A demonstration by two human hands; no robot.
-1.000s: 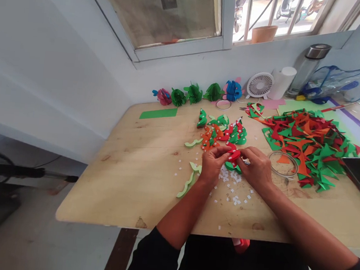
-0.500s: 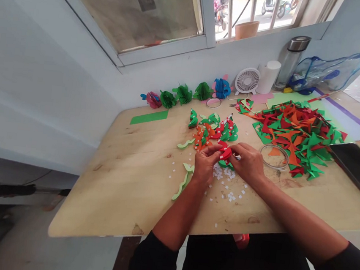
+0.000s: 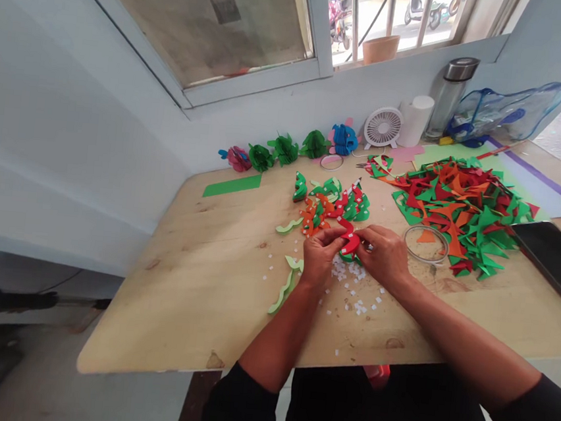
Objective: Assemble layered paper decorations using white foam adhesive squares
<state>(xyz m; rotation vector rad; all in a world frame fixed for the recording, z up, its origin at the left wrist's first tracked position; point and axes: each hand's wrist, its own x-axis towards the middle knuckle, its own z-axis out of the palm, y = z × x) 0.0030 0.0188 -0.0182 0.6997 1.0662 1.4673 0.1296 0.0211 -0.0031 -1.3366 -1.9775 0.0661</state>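
A wavy red paper strip (image 3: pixel 351 244) with small white squares on it is pinched at its left side by my left hand (image 3: pixel 320 254). My right hand (image 3: pixel 385 252) has its fingers closed at the strip's right edge. Just beyond the hands lie orange paper pieces (image 3: pixel 314 214) and red and green ones (image 3: pixel 358 205), dotted with white squares. Small white squares (image 3: pixel 360 307) are scattered on the table below the hands. Pale green wavy strips (image 3: pixel 281 294) lie beside my left wrist.
A heap of red, orange and green scraps (image 3: pixel 464 208) covers the right side, near a tape ring (image 3: pixel 427 244) and a phone (image 3: pixel 556 260). Along the wall stand paper figures (image 3: pixel 285 149), a small fan (image 3: pixel 383 127) and a bottle (image 3: pixel 451 98).
The red strip has turned between my fingers and now shows more of its curved length. Both hands stay in nearly the same place.
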